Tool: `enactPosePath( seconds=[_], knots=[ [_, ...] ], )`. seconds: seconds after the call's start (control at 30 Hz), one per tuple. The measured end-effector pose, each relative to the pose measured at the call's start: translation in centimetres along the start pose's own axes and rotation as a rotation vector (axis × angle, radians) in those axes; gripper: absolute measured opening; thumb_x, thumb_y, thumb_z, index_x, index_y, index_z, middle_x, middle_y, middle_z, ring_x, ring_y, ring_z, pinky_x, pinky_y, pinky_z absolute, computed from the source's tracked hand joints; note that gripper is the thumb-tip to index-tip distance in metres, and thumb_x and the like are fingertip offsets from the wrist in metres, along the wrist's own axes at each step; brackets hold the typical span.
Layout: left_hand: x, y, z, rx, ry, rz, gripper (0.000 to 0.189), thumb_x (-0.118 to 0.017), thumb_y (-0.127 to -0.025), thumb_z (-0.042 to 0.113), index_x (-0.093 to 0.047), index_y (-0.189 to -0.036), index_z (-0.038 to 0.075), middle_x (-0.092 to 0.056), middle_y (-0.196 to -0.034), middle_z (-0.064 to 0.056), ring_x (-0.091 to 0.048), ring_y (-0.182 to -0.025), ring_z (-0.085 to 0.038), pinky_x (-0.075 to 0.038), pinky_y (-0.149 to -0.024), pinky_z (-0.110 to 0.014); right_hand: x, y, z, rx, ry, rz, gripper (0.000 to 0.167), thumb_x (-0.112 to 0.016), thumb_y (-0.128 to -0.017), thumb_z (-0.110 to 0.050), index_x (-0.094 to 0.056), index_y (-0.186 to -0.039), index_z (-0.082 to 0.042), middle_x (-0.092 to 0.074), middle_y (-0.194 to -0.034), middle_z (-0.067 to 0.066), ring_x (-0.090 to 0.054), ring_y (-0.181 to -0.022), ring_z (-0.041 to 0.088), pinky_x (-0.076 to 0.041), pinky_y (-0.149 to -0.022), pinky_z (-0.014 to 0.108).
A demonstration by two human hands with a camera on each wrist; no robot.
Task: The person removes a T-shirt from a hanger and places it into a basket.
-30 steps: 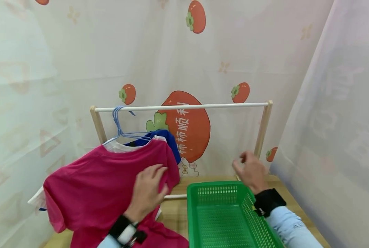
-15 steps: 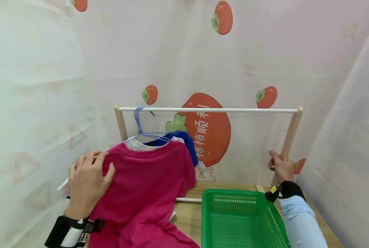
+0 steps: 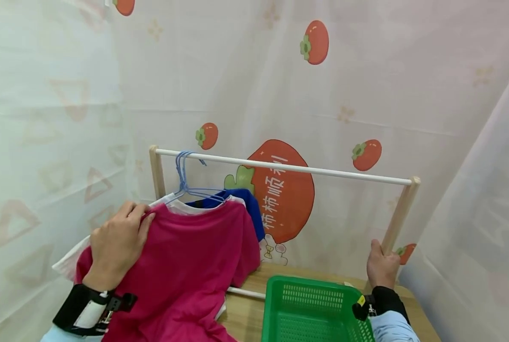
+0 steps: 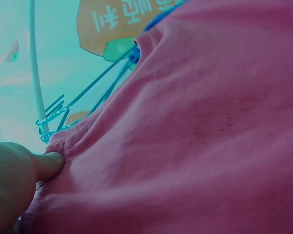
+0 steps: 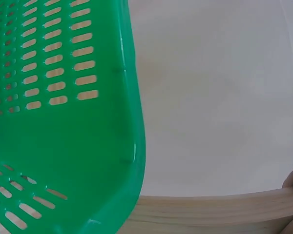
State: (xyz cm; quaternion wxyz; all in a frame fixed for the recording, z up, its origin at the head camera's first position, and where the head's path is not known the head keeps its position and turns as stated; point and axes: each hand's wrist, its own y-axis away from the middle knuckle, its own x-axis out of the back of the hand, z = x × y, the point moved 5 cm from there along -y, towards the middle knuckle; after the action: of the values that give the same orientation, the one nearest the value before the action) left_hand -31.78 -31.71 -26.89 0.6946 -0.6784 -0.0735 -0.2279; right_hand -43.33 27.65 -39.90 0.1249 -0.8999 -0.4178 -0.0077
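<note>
My left hand (image 3: 119, 242) pinches the left shoulder of a magenta T-shirt (image 3: 194, 247); in the left wrist view the thumb (image 4: 49, 165) presses into the fabric at its edge. That shirt hangs at the front of the rack's left end. Behind it show a white shirt (image 3: 72, 259) and a blue shirt (image 3: 252, 209). Blue wire hangers (image 3: 183, 178) hook over the white rail (image 3: 280, 166). At the other side, my right hand (image 3: 382, 267) grips the rack's right wooden post (image 3: 401, 213). Only a bit of that hand shows at the right wrist view's edge.
A green perforated basket (image 3: 273, 304) stands on the wooden table (image 3: 246, 316) below the rail, just left of my right hand. A white lower bar (image 3: 246, 292) runs behind it. A patterned curtain (image 3: 254, 85) closes off the back and sides.
My left hand has moved left, from in front of the magenta shirt to its shoulder, and pinches it. My right hand has gone from above the basket to the post. The head view has shifted and tilted.
</note>
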Motion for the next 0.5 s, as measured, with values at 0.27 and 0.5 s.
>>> enactPosePath(
  seconds=[0.27, 0.5],
  knots=[
    [2.2, -2.8, 2.0, -0.044, 0.021, 0.080, 0.011, -0.072, -0.099, 0.017, -0.076, -0.101, 0.007, -0.066, -0.090, -0.012, -0.064, -0.059, -0.034, -0.036, -0.038, -0.040, 0.3, 0.3, 1.2, 0.001, 0.001, 0.044, 0.059, -0.048, -0.105, -0.048, -0.041, -0.058, -0.012, -0.034, -0.052, -0.007, -0.040, -0.054, 0.015, -0.032, -0.046, 0.034],
    [5.0, -2.2, 4.3, -0.094, -0.024, 0.101, 0.033, -0.072, -0.097, 0.016, -0.077, -0.129, 0.025, -0.062, -0.089, -0.008, -0.041, -0.048, -0.020, -0.022, -0.043, -0.029, 0.4, 0.3, 1.1, -0.013, 0.000, 0.065, 0.054, -0.048, -0.104, -0.046, -0.044, -0.065, -0.008, -0.036, -0.055, -0.005, -0.042, -0.058, 0.017, -0.032, -0.048, 0.034]
  ],
)
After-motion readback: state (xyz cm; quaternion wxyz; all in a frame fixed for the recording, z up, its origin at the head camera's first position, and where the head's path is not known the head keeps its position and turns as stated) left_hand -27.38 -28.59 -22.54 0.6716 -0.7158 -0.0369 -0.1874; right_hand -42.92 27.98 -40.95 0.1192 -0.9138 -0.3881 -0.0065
